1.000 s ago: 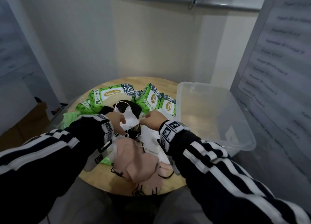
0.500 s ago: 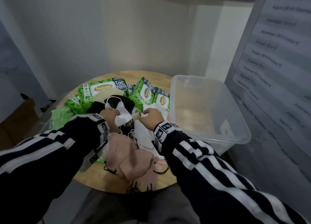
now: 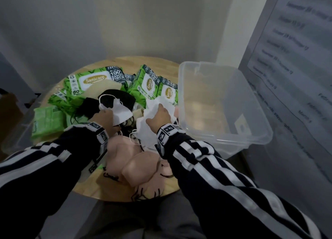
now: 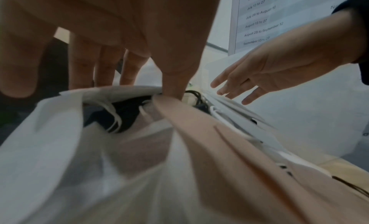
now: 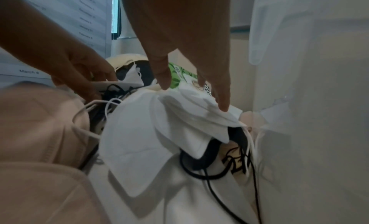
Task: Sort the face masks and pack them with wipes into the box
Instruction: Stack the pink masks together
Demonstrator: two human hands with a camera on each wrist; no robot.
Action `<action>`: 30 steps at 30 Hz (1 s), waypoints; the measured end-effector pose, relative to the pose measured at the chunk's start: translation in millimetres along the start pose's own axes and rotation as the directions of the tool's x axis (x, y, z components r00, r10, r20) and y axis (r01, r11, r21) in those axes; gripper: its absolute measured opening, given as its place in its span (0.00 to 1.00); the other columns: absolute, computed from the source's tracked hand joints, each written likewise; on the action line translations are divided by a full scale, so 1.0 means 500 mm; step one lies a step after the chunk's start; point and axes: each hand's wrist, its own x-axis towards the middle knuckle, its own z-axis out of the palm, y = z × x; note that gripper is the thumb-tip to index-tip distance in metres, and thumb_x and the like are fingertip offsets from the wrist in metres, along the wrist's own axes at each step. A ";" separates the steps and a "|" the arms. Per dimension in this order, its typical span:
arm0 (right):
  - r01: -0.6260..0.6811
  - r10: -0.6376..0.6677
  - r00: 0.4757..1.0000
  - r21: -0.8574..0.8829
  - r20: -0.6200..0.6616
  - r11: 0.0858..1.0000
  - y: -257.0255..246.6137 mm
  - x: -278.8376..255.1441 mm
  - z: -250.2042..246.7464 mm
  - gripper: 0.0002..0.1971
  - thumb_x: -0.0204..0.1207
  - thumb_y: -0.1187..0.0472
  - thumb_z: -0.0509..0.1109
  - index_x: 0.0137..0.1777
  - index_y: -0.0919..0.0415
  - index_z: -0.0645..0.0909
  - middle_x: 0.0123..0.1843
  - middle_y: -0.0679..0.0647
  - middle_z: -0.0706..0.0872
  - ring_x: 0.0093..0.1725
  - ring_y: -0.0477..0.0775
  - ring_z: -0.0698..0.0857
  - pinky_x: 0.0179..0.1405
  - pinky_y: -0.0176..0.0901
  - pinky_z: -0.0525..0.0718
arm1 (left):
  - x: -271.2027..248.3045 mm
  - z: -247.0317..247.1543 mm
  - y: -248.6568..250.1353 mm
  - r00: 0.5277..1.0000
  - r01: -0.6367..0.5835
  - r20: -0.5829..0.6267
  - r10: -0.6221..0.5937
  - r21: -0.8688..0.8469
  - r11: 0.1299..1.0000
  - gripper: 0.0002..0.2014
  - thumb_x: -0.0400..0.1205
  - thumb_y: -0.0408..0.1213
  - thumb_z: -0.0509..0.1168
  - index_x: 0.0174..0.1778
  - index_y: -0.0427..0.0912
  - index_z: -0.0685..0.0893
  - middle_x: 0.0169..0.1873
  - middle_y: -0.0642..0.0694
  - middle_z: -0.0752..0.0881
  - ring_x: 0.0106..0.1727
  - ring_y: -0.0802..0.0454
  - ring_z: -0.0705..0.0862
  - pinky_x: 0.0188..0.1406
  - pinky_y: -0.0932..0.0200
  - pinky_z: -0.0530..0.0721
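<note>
— What is lying on the table?
— Masks are piling under the fingers; wipes are sitting beyond the fingertips, a box right of them.

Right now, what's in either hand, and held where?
Left hand holds a white mask by its near edge. Right hand rests open on the white mask pile, gripping nothing.

The wipes packs are bright green with leaf prints, white labels and gold writing. Some masks are white, some black, some soft pink, one cream. The box is see-through. The table is light wood. The sleeves are black with white stripes.
</note>
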 end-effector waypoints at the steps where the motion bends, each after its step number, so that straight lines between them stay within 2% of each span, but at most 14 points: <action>1: -0.010 0.010 1.000 -0.002 0.021 1.000 0.003 0.002 0.005 0.35 0.75 0.61 0.69 0.79 0.64 0.57 0.76 0.63 0.67 0.75 0.64 0.67 0.71 0.59 0.70 | 0.001 -0.003 -0.002 1.000 -0.020 0.019 0.020 -0.001 1.000 0.29 0.82 0.45 0.63 0.74 0.32 0.67 0.68 0.33 0.76 0.65 0.38 0.78 0.60 0.50 0.78; 4: -0.001 0.004 0.998 -0.058 0.061 0.998 0.013 0.003 0.013 0.32 0.75 0.59 0.69 0.76 0.65 0.61 0.73 0.64 0.71 0.72 0.64 0.72 0.67 0.55 0.75 | 0.002 -0.023 -0.008 0.999 -0.048 0.007 0.048 -0.017 0.999 0.14 0.82 0.38 0.61 0.61 0.37 0.81 0.59 0.36 0.83 0.60 0.39 0.81 0.56 0.50 0.80; 7: 0.021 -0.016 0.998 -0.091 0.056 0.996 0.022 0.003 0.014 0.29 0.76 0.60 0.68 0.76 0.62 0.64 0.73 0.63 0.72 0.71 0.64 0.73 0.67 0.53 0.75 | -0.004 -0.050 -0.021 0.995 -0.092 -0.039 0.089 -0.080 0.993 0.11 0.78 0.38 0.69 0.54 0.37 0.85 0.52 0.37 0.86 0.56 0.39 0.82 0.52 0.53 0.79; 10: 0.042 -0.041 0.999 -0.124 0.011 0.991 0.019 -0.001 0.002 0.21 0.76 0.61 0.67 0.69 0.63 0.75 0.65 0.62 0.81 0.64 0.63 0.79 0.58 0.48 0.77 | -0.016 -0.087 -0.033 0.987 -0.120 -0.127 0.103 -0.136 0.983 0.12 0.71 0.42 0.77 0.39 0.38 0.84 0.34 0.43 0.82 0.42 0.46 0.79 0.34 0.58 0.70; 12: 0.053 -0.056 0.998 -0.112 -0.028 0.992 0.013 -0.008 -0.011 0.13 0.78 0.60 0.67 0.59 0.65 0.80 0.52 0.60 0.83 0.58 0.62 0.81 0.50 0.45 0.75 | -0.026 -0.110 -0.038 0.982 -0.113 -0.170 0.077 -0.210 0.971 0.15 0.69 0.45 0.78 0.40 0.38 0.85 0.34 0.45 0.79 0.40 0.50 0.75 0.31 0.58 0.66; 13: 0.056 -0.061 0.997 -0.097 -0.055 0.994 0.010 -0.014 -0.016 0.09 0.79 0.58 0.66 0.53 0.64 0.80 0.45 0.57 0.80 0.55 0.62 0.81 0.47 0.45 0.74 | -0.030 -0.119 -0.041 0.981 -0.101 -0.186 0.053 -0.262 0.960 0.16 0.69 0.46 0.77 0.42 0.38 0.85 0.34 0.44 0.79 0.41 0.50 0.75 0.33 0.59 0.66; 14: 0.061 -0.068 0.994 -0.082 -0.089 0.995 0.006 -0.017 -0.021 0.08 0.80 0.57 0.65 0.47 0.63 0.78 0.42 0.56 0.78 0.53 0.62 0.81 0.45 0.44 0.72 | -0.033 -0.128 -0.045 0.978 -0.094 -0.209 0.024 -0.328 0.940 0.16 0.70 0.46 0.77 0.43 0.37 0.86 0.34 0.44 0.78 0.41 0.50 0.75 0.35 0.59 0.67; 16: 0.081 -0.087 0.984 -0.046 -0.153 0.996 -0.004 -0.022 -0.026 0.11 0.82 0.54 0.63 0.42 0.61 0.77 0.43 0.59 0.82 0.50 0.62 0.81 0.42 0.44 0.71 | -0.043 -0.141 -0.050 0.962 -0.102 -0.272 -0.026 -0.447 0.889 0.15 0.71 0.44 0.76 0.42 0.34 0.86 0.28 0.45 0.76 0.39 0.49 0.75 0.31 0.57 0.66; 19: 0.121 -0.111 0.972 0.037 -0.208 0.992 -0.023 -0.033 -0.039 0.16 0.85 0.54 0.57 0.47 0.62 0.83 0.44 0.58 0.85 0.44 0.59 0.80 0.41 0.43 0.73 | -0.058 -0.153 -0.053 0.927 -0.151 -0.370 -0.061 -0.517 0.842 0.13 0.74 0.41 0.74 0.43 0.33 0.86 0.26 0.46 0.76 0.38 0.48 0.75 0.28 0.59 0.66; 20: 0.140 -0.125 0.967 0.051 -0.220 0.989 -0.027 -0.035 -0.045 0.16 0.86 0.55 0.56 0.48 0.62 0.83 0.44 0.57 0.85 0.42 0.58 0.79 0.40 0.42 0.73 | -0.063 -0.159 -0.052 0.915 -0.161 -0.397 -0.072 -0.524 0.836 0.13 0.75 0.40 0.73 0.46 0.34 0.87 0.30 0.45 0.79 0.39 0.48 0.76 0.31 0.58 0.67; 23: 0.202 -0.173 0.948 0.087 -0.266 0.975 -0.038 -0.049 -0.064 0.14 0.86 0.59 0.56 0.43 0.62 0.80 0.38 0.57 0.80 0.40 0.57 0.78 0.37 0.41 0.69 | -0.081 -0.188 -0.049 0.891 -0.187 -0.445 -0.089 -0.539 0.821 0.13 0.74 0.37 0.74 0.53 0.38 0.85 0.38 0.46 0.82 0.42 0.50 0.78 0.41 0.62 0.69; 26: 0.222 -0.159 0.935 0.172 -0.316 0.960 -0.045 -0.064 -0.083 0.14 0.85 0.62 0.56 0.49 0.66 0.82 0.42 0.59 0.82 0.42 0.58 0.79 0.37 0.39 0.68 | -0.112 -0.221 -0.052 0.870 -0.262 -0.491 -0.047 -0.540 0.800 0.14 0.74 0.33 0.73 0.53 0.43 0.81 0.39 0.45 0.83 0.42 0.49 0.78 0.41 0.62 0.69; 28: 0.229 -0.136 0.934 0.261 -0.330 0.938 -0.048 -0.071 -0.094 0.13 0.85 0.63 0.57 0.49 0.68 0.82 0.43 0.59 0.80 0.43 0.55 0.77 0.39 0.38 0.68 | -0.135 -0.237 -0.056 0.858 -0.320 -0.513 -0.003 -0.539 0.779 0.14 0.74 0.32 0.72 0.52 0.47 0.79 0.40 0.44 0.84 0.39 0.46 0.81 0.42 0.59 0.75; 30: 0.234 -0.107 0.939 0.380 -0.328 0.895 -0.047 -0.073 -0.098 0.12 0.83 0.64 0.58 0.45 0.67 0.81 0.39 0.59 0.79 0.39 0.55 0.76 0.37 0.40 0.68 | -0.153 -0.243 -0.057 0.852 -0.363 -0.523 0.015 -0.569 0.738 0.12 0.75 0.32 0.71 0.49 0.50 0.79 0.38 0.46 0.83 0.37 0.45 0.83 0.45 0.55 0.82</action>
